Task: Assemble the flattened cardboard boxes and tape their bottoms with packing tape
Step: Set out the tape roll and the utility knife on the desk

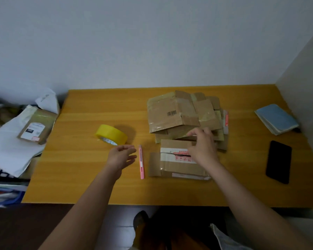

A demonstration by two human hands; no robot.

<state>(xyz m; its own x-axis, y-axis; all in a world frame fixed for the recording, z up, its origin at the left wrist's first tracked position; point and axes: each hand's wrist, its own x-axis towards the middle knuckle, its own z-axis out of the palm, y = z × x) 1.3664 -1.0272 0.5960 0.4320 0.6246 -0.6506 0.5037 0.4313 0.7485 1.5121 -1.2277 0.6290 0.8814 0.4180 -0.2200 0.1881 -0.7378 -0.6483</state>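
Flattened boxes point(184, 114) stacked at about one o'clock on the tabletop point(79, 186), the nearest box point(177, 166) lying flat just below the pile, white printed tape across its face. Right hand point(201, 147) resting over that nearest box at its far edge, fingers bent down onto the cardboard; whether pinching a flap or only touching, cannot tell. Left hand point(122, 156) hovering at centre, fingers loosely curled, grasping nothing, just beside the pink cutter point(141, 162). Yellow tape roll point(111, 134) lying at eleven o'clock of the left hand, near but apart from it.

Likely light and fairly stiff, this cardboard, yet prone to creasing at old folds and worn where earlier tape clings. Probably best gripped at two opposite edges, thumbs inside the seam, then pushed square; flaps liable to spring back until taped. Glossy taped patches possibly slippery under fingertips.

Also present: black phone point(278, 162) at three o'clock, blue notebook point(276, 119) at two o'clock, parcels and white bags point(16, 141) off the tabletop's left edge at nine o'clock.
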